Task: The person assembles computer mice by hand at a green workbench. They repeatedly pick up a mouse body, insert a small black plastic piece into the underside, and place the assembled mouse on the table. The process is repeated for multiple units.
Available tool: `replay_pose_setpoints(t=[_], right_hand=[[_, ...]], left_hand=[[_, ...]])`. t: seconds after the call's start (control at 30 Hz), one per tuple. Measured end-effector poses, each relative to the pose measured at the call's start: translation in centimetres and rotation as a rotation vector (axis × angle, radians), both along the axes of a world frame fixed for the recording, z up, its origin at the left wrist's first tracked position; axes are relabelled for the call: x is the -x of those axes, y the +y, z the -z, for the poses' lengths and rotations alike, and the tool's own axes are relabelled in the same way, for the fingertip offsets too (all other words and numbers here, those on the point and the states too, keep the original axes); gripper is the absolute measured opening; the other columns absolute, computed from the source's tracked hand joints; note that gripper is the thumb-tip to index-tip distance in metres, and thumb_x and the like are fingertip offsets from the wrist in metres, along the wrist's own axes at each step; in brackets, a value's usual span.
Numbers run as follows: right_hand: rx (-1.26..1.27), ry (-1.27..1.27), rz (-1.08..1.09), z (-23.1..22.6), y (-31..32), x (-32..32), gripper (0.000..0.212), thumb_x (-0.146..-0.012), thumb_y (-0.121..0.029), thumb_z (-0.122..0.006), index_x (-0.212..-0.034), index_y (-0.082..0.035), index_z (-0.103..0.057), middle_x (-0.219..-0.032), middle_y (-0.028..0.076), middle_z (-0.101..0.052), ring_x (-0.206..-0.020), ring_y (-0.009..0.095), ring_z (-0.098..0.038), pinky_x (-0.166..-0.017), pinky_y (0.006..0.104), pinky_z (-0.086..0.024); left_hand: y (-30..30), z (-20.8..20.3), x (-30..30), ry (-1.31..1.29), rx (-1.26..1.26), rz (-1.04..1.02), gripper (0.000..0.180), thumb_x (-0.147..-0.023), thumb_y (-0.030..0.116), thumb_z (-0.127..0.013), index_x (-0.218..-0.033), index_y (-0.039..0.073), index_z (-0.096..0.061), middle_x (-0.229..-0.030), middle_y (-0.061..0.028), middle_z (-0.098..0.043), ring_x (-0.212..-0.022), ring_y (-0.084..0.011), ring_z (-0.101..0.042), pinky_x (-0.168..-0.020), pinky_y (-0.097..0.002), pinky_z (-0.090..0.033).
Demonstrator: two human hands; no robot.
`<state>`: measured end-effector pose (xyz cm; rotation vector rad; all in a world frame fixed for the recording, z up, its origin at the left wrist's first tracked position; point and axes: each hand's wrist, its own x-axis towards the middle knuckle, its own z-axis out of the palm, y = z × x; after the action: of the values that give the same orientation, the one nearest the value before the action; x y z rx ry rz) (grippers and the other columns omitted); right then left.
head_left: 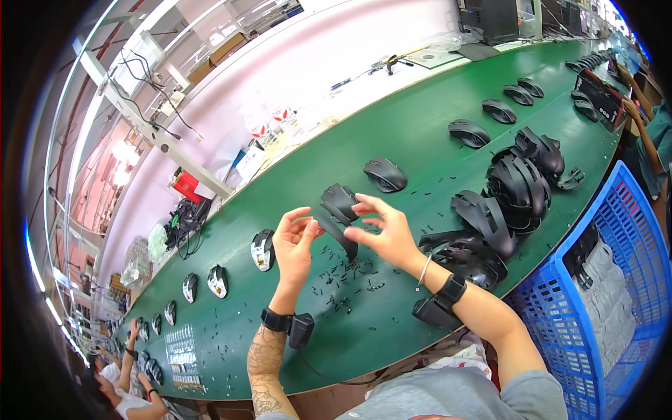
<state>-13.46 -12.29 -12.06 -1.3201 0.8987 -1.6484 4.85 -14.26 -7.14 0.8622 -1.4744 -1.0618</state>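
My left hand [294,241] is closed, its thumb and fingertips pinching the upper end of a curved black mouse shell piece [337,236]. The piece slants down to the right between my hands. My right hand [385,229] has its fingers apart, with the thumb beside the shell piece; whether it touches is hard to tell. Just beyond my fingertips is a black computer mouse [339,201], partly covered by the right fingers. Small black plastic bits [343,283] lie scattered on the green table under my hands.
Black mouse shells [514,185] are heaped right of my right arm. A blue crate [567,336] stands at the lower right. Mice line the green table [280,350]: black ones [385,175] to the right, opened ones [262,250] to the left. Other people [115,378] sit at both ends.
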Motion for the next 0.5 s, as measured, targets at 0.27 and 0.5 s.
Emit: replay_pose_setpoints(t=[0.27, 0.5], right_hand=[[0.160, 0.333, 0.048, -0.3, 1.0, 0.0, 0.070, -0.063, -0.010, -0.079, -0.126, 0.000, -0.048, -0.110, 0.013, -0.057, -0.100, 0.025, -0.059, -0.084, 0.0342, -0.051], [0.175, 0.308, 0.101, -0.6, 1.1, 0.2, 0.056, -0.064, -0.002, -0.074, -0.116, -0.002, -0.055, -0.104, 0.011, -0.059, -0.095, 0.024, -0.061, -0.082, 0.0325, -0.051]], left_hand=[[0.8, 2.2, 1.3, 0.000, -0.007, 0.057, 0.018, -0.087, 0.008, -0.062, -0.102, -0.003, -0.060, -0.092, -0.0073, -0.063, -0.082, -0.0124, -0.062, -0.072, -0.0258, -0.052], [0.7, 2.0, 2.2, -0.018, -0.185, -0.034, 0.016, -0.090, 0.017, -0.059, -0.087, 0.001, -0.064, -0.082, -0.0031, -0.064, -0.075, -0.0103, -0.061, -0.065, -0.0248, -0.051]])
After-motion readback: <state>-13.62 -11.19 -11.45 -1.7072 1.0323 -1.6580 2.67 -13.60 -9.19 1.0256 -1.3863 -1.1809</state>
